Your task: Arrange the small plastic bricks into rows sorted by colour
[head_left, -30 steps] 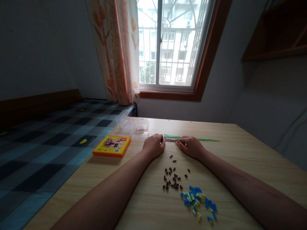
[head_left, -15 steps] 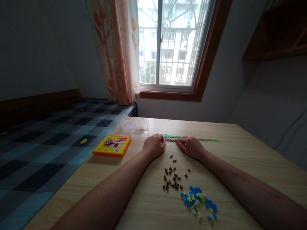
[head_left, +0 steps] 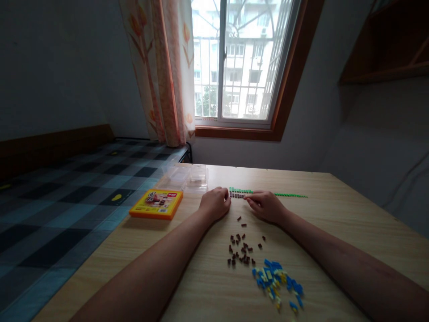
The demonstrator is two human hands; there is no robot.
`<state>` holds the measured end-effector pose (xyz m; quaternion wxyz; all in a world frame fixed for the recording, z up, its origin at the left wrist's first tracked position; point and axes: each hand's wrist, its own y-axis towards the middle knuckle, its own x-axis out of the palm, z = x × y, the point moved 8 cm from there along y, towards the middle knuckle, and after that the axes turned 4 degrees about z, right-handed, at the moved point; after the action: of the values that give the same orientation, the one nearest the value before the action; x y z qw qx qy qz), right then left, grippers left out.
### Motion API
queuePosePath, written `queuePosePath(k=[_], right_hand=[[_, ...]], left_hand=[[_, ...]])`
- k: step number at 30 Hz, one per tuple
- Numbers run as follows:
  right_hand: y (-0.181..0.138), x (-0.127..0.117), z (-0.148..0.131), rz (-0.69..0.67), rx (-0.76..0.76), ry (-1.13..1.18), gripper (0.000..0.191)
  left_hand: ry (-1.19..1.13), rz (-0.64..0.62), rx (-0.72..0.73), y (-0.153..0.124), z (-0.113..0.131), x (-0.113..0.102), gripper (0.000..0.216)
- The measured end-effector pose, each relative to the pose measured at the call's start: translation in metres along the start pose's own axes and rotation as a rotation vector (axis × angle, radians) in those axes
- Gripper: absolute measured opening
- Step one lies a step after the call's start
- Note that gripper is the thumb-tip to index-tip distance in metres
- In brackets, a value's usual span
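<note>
Where our right hand [head_left: 266,205] rests, we list one row of brown bricks [head_left: 237,196], lengthwise leftward towards our left hand [head_left: 215,203]; whether either grips anything, we cannot tell.

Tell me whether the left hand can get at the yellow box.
Probably yes: the yellow box lies left of the left hand, and the clear plastic trays sit farther back, not between them.

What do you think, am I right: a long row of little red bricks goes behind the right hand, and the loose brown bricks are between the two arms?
Not quite: the long row of little bricks is green, not red, as the head view shows. It does go behind the right hand, and the loose brown bricks are between the two arms.
</note>
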<state>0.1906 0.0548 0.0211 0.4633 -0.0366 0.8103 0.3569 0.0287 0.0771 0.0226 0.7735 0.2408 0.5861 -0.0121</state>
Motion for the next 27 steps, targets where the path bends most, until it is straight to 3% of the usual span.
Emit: queuePosePath(k=[6, 14, 22, 27], right_hand=[[-0.006, 0.007, -0.027, -0.102, -0.086, 0.283, 0.019], [-0.008, 0.009, -0.042, -0.247, -0.137, 0.254, 0.021], [-0.004, -0.001, -0.001, -0.066, -0.055, 0.119, 0.026], [-0.003, -0.009, 0.009, 0.068, -0.016, 0.061, 0.026]], left_hand=[[0.004, 0.025, 0.016, 0.000, 0.000, -0.001, 0.019], [-0.004, 0.025, 0.011, 0.000, -0.001, 0.000, 0.020], [-0.008, 0.031, 0.016, 0.000, -0.001, 0.001, 0.018], [-0.015, 0.037, 0.019, 0.001, -0.001, 0.001, 0.018]])
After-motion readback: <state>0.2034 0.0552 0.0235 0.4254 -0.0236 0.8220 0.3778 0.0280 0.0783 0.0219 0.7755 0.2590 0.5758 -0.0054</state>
